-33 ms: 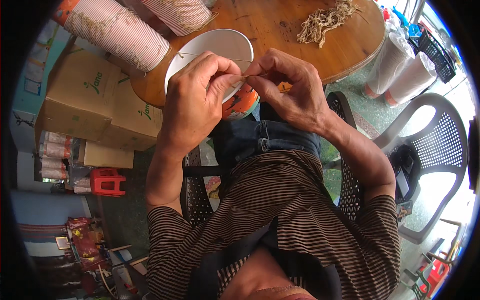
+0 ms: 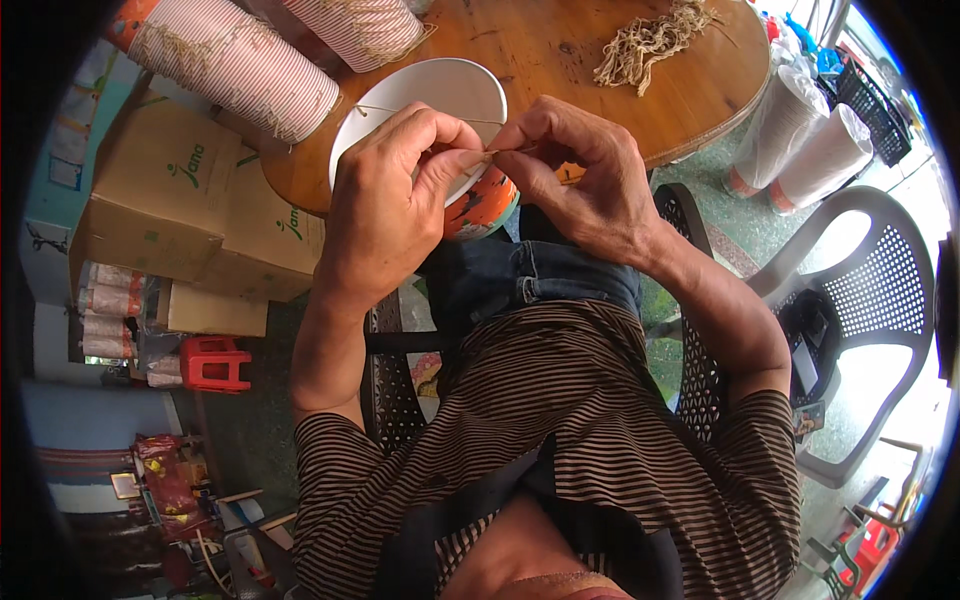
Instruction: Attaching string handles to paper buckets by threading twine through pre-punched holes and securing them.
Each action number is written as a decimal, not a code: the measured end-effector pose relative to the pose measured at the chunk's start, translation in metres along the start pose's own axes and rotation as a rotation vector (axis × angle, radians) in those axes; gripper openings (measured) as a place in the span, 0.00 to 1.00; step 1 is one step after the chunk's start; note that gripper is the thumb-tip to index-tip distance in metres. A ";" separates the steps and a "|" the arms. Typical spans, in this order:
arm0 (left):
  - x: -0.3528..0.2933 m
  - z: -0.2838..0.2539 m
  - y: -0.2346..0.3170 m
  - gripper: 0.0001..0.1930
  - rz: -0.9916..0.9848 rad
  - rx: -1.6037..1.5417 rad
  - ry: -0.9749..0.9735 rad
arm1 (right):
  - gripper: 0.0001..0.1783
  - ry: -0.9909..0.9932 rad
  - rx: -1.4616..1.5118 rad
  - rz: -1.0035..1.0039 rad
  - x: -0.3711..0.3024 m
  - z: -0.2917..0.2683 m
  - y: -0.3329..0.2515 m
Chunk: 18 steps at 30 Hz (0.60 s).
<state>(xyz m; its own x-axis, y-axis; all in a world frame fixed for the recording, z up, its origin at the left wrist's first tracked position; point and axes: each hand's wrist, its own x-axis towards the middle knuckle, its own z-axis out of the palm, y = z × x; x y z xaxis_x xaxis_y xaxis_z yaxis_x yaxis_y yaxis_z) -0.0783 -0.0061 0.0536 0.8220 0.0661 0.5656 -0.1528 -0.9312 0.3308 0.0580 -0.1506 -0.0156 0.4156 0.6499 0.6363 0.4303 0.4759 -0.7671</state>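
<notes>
A paper bucket (image 2: 400, 88), white inside with an orange printed outer wall, is tilted at the table's near edge with its mouth facing up. A thin tan cord (image 2: 376, 108) runs across its opening, and a small knot shows inside the far-left wall. At the bucket's right rim, my left hand (image 2: 395, 190) pinches the cord between thumb and forefinger. My right hand (image 2: 590, 180) pinches the cord close beside it, the fingertips of both hands almost touching. Part of the bucket is hidden behind my left hand.
On the wooden table (image 2: 540, 45) lie a bundle of tan cords (image 2: 655, 45) and stacks of striped paper buckets (image 2: 235, 65). Cardboard boxes (image 2: 150, 180) and a red stool (image 2: 215, 364) stand left. To the right are a plastic chair (image 2: 880, 270) and wrapped bucket stacks (image 2: 820, 160).
</notes>
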 end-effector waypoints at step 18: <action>0.002 -0.011 -0.007 0.07 -0.328 -0.594 -0.177 | 0.06 0.016 0.035 -0.101 0.000 0.001 0.005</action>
<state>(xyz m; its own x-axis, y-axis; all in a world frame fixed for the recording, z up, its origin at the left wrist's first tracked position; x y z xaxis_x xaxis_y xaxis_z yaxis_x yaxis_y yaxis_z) -0.0817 0.0040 0.0607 0.9462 0.2041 0.2511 -0.1140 -0.5160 0.8490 0.0595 -0.1478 -0.0190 0.3846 0.5877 0.7118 0.4425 0.5593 -0.7009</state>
